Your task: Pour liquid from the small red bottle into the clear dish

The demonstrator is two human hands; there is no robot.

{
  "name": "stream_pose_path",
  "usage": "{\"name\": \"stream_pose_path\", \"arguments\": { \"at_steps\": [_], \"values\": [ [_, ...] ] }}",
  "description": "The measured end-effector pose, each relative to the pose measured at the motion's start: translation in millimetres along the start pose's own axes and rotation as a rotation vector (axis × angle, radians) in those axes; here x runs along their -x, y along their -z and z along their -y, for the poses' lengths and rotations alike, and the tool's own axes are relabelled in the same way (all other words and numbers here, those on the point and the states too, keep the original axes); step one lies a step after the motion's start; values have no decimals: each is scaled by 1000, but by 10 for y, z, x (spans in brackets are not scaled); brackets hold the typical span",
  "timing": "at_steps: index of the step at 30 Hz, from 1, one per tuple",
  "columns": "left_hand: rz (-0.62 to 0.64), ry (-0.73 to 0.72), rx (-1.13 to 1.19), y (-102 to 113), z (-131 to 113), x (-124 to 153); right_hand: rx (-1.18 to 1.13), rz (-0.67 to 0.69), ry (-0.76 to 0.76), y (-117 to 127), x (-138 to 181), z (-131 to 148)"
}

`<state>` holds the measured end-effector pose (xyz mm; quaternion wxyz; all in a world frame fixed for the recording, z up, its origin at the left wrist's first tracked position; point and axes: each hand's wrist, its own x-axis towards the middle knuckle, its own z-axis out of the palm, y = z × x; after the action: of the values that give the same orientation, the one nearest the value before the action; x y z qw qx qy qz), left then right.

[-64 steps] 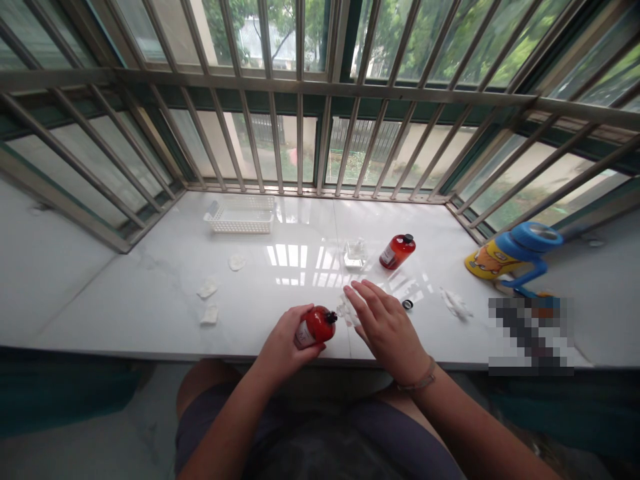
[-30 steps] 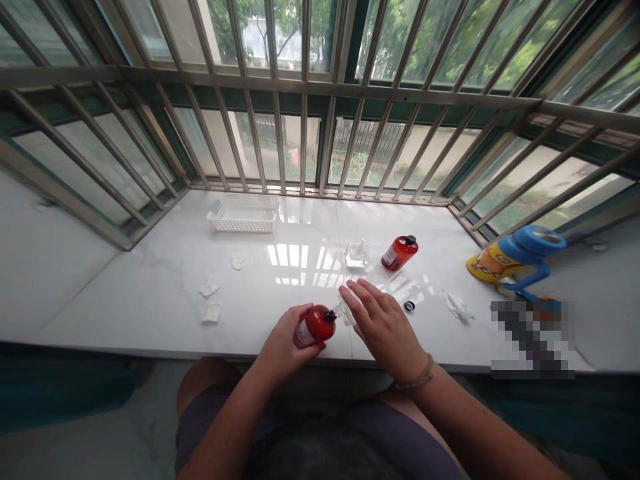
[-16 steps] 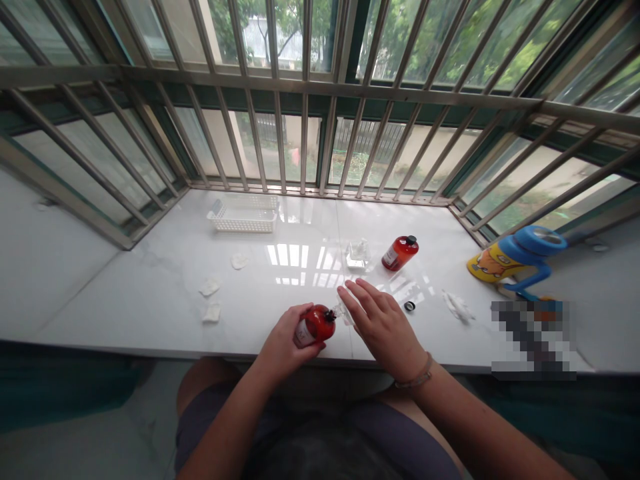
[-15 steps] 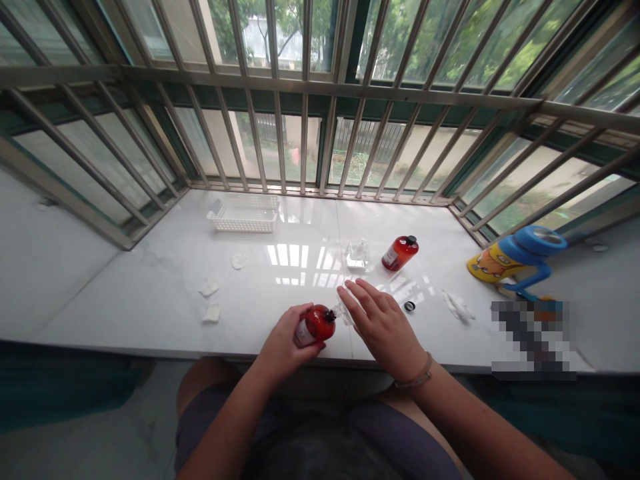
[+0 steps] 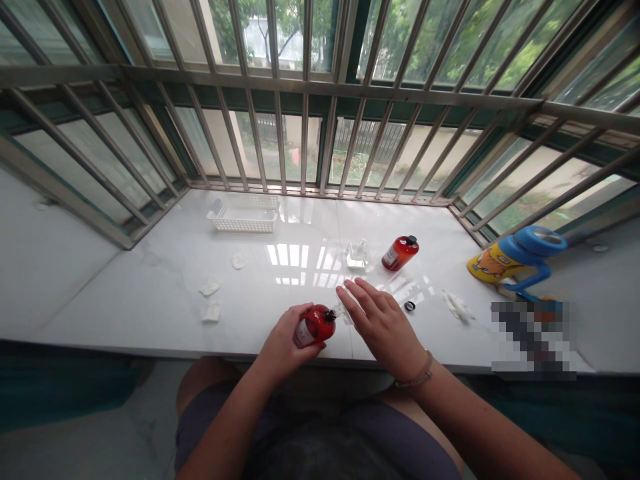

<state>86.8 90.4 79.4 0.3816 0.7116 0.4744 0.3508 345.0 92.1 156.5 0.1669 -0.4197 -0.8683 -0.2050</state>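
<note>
The red bottle [image 5: 320, 325] is at the counter's front edge, tilted with its dark neck toward the right, inside the left hand [image 5: 286, 340], whose fingers wrap around its body. A small clear piece [image 5: 341, 309] lies at the mouth, partly hidden by the right hand [image 5: 384, 325]; whether those extended fingers grip it cannot be told. A black cap [image 5: 410, 307] lies just beside the right hand, and beyond stand a clear container [image 5: 357, 255] and a second red bottle [image 5: 400, 253], limiting forward room there. Bare white counter [image 5: 280, 297] stretches leftward to scattered white pads [image 5: 211, 312] and back to a white basket [image 5: 244, 225] near the window bars [image 5: 305, 143]. A blue-and-yellow flask [image 5: 517, 253] bounds the right. Compared with the earliest frame, the right fingertips sit slightly closer to the bottle's neck; the left hand's grasp is unchanged.
</note>
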Motion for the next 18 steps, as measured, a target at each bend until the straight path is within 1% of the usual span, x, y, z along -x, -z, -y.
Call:
{"name": "stream_pose_path", "arguments": {
  "at_steps": [18],
  "values": [
    [-2,8,5,0,-4,0,17,12,20,21,-15,-12]
  ]
}}
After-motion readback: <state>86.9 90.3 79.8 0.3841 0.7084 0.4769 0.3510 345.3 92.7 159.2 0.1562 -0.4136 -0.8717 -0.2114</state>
